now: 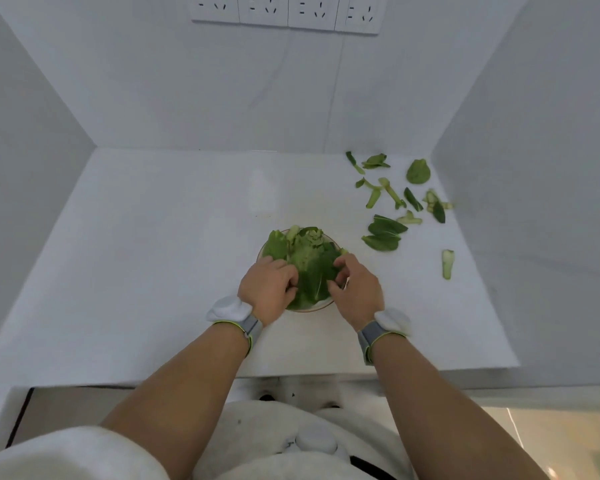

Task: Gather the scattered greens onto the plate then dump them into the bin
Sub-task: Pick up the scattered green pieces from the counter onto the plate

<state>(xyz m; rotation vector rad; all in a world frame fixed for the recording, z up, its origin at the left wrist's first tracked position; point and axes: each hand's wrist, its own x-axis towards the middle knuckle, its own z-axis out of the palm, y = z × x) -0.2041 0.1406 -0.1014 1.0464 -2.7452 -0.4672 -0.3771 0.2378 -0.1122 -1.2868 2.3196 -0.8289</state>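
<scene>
A small round plate (pixel 314 308) sits mid-table, heaped with green leaves (pixel 310 261). My left hand (pixel 269 291) rests on the left side of the heap, fingers curled into the leaves. My right hand (pixel 355 289) presses the heap's right side, fingers bent over the leaves. Several loose greens (pixel 385 233) lie scattered on the table to the right, among them a round leaf (pixel 418 171) far back and a pale stem piece (pixel 447 264) nearest the right edge. No bin is in view.
The white table (pixel 153 254) is boxed in by white walls at the left, back and right. A row of wall sockets (pixel 284 12) sits high on the back wall. The table's front edge runs just under my wrists.
</scene>
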